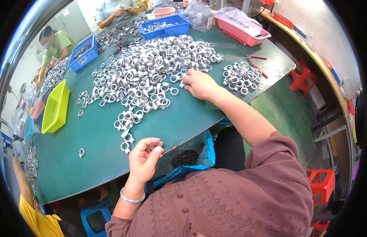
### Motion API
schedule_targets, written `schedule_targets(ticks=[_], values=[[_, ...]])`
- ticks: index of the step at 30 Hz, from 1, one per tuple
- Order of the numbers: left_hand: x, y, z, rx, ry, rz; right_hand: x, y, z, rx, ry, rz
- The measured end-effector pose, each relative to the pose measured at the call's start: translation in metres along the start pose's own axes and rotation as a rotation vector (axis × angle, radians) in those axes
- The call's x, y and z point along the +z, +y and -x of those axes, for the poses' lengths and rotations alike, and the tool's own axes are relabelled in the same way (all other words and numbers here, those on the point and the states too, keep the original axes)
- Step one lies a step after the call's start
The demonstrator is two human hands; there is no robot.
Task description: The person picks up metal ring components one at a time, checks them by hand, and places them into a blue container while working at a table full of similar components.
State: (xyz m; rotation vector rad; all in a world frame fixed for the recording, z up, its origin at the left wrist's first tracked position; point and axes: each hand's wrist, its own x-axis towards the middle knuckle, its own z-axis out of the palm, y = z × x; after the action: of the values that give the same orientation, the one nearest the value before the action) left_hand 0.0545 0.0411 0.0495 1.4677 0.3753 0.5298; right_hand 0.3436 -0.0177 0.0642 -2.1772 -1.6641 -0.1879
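Right hand (199, 85) is out over the green table (92, 158), fingers curled down at the near edge of the big heap of silver rings (148, 71). The fingertips pinch together on what looks like one ring at the heap's fringe, though the piece itself is mostly hidden under the fingers. Working from the edge makes sense: the loose ones there lift free without dragging the pile.

Left hand (145, 156) hangs back at the table's near edge, palm up, fingers loosely bent with thumb and forefinger close together. Whether it holds anything I cannot tell. It sits just above a blue bag (191, 158) tucked under the table edge, dark small pieces inside, handy for a drop.

A trail of stray rings (126, 132) runs from the heap toward that hand. To the right, a smaller pile of rings (239, 77) lies well apart from the main heap, kept separate, with red-handled pliers (255, 63) just beyond it.

Further out: a blue bin (165, 25) with more rings, a pink tray (241, 29), a lime-green tray (56, 106) on the left. Other people work around the far side of the table.
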Motion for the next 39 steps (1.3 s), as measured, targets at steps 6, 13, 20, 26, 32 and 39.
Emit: schedule_targets(ticks=[6, 13, 20, 26, 32, 39], values=[[0.005, 0.0, -0.003, 0.012, 0.048, 0.032, -0.013, -0.042, 0.023, 0.222, -0.109, -0.97], [0.014, 0.001, -0.011, 0.253, 0.091, -0.029, 0.013, -0.121, 0.067, 0.182, -0.098, -1.71], [0.003, 0.004, -0.005, 0.275, 0.06, -0.104, 0.016, -0.135, 0.073, 0.081, -0.029, -1.591], [0.0, 0.001, -0.008, 0.276, 0.051, -0.148, 0.014, -0.132, 0.072, -0.012, 0.013, -1.346], [-0.002, -0.001, -0.01, 0.287, 0.054, -0.167, 0.013, -0.133, 0.073, 0.164, -0.101, -1.518], [-0.003, 0.0, -0.008, 0.357, 0.079, -0.3, 0.013, -0.127, 0.072, 0.061, -0.114, -1.37]])
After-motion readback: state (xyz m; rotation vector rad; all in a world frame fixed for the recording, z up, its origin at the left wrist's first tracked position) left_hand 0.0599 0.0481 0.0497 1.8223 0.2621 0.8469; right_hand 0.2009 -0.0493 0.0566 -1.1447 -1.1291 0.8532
